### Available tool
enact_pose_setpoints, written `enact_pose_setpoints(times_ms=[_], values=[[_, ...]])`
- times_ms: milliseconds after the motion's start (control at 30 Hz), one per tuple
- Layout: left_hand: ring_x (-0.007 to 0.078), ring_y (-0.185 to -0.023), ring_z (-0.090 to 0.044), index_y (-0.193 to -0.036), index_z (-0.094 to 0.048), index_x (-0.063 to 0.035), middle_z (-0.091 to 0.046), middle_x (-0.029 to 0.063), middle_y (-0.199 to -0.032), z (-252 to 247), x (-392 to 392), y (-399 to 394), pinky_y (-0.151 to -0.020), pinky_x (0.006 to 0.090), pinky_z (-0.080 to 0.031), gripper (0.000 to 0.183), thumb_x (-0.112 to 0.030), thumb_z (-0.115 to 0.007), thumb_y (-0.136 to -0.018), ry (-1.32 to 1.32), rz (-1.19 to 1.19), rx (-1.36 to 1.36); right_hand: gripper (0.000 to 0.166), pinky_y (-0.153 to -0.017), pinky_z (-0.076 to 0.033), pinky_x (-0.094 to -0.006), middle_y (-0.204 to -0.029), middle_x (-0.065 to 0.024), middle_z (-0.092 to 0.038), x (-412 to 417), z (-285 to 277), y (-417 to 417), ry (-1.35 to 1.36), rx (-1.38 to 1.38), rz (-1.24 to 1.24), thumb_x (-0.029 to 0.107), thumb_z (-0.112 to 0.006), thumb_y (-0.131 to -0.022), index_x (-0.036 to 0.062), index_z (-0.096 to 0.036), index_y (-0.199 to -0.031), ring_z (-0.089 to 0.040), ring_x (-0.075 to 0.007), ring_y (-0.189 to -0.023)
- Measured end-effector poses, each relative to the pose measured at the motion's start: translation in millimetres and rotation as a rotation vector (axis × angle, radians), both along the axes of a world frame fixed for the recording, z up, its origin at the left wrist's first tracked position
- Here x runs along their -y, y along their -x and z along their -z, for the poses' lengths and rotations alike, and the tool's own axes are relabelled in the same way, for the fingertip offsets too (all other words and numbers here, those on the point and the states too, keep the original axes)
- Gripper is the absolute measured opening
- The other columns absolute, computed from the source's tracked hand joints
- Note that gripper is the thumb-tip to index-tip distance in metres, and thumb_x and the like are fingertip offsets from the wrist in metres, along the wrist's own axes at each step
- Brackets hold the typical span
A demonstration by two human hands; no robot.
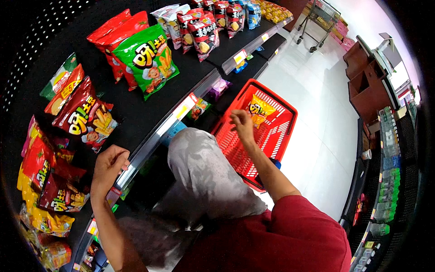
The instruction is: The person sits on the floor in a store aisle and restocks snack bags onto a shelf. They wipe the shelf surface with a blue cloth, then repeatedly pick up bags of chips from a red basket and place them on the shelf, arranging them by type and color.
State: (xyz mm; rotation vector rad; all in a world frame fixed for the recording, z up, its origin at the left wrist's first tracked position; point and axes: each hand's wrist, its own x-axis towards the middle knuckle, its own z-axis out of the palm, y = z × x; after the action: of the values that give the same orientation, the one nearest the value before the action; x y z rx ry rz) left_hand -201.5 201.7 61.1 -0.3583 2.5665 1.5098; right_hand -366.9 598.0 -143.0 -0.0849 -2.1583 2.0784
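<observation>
Over the front edge of a black store shelf, my left hand [110,166] hangs with its fingers loosely curled and nothing visible in it. Just right of it lies a dark red snack bag [86,115], and a green snack bag [148,61] stands farther along in front of red bags [119,37]. My right hand [243,125] is above a red plastic shopping basket [290,125], fingers bent and apart, with no item seen in it. Inside the basket lies a yellow snack bag [261,110], close beyond my right fingers.
A metal price rail [180,110] runs along the shelf front. More snack bags [204,35] stand at the far end. A shopping cart [319,20] and a brown checkout counter [368,81] are beyond the pale floor. Bottles [387,193] line a shelf at right.
</observation>
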Motion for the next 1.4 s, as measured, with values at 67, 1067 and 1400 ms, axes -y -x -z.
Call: enact_pose_setpoints(times_ms=[67, 1067, 1400], values=[[0.0065, -0.067, -0.059, -0.097, -0.064, -0.0055, -0.063, 0.0, -0.076, 1.7, -1.3, 3.5, -0.058, 0.0213, -0.043, 0.018, -0.023, -0.06, -0.094, 0.002, -0.031, 0.021, 0.014, -0.059, -0.053, -0.0286, -0.092, -0.0054, -0.065, -51.7, 35.5, 8.8, -0.123, 0.076, 0.108, 0.007, -0.057, -0.095, 0.0044, -0.061, -0.108, -0.062, -0.014, -0.078], [0.0064, -0.067, -0.057, -0.109, -0.063, -0.0026, -0.062, 0.0005, -0.079, 3.2, -12.2, 25.0, -0.057, 0.0208, -0.043, 0.022, -0.02, -0.059, -0.095, -0.085, 0.046, 0.013, 0.025, -0.071, -0.05, -0.0507, -0.102, -0.0187, -0.061, -205.8, 89.9, 103.4, -1.293, 0.148, 0.08, 0.028, -0.05, -0.092, 0.0066, -0.061, -0.097, -0.063, -0.0398, -0.09], [0.0087, -0.073, -0.058, -0.11, -0.061, -0.0034, -0.063, 0.0031, -0.085, 16.9, 7.2, 16.5, -0.063, 0.0236, -0.048, 0.021, -0.019, -0.058, -0.096, -0.217, 0.133, -0.085, 0.015, -0.069, -0.048, -0.0324, -0.084, -0.0035, -0.062, -213.9, 69.7, 45.5, 0.306, 0.249, 0.069, 0.016, -0.05, -0.092, 0.0071, -0.063, -0.093, -0.061, -0.0208, -0.08]])
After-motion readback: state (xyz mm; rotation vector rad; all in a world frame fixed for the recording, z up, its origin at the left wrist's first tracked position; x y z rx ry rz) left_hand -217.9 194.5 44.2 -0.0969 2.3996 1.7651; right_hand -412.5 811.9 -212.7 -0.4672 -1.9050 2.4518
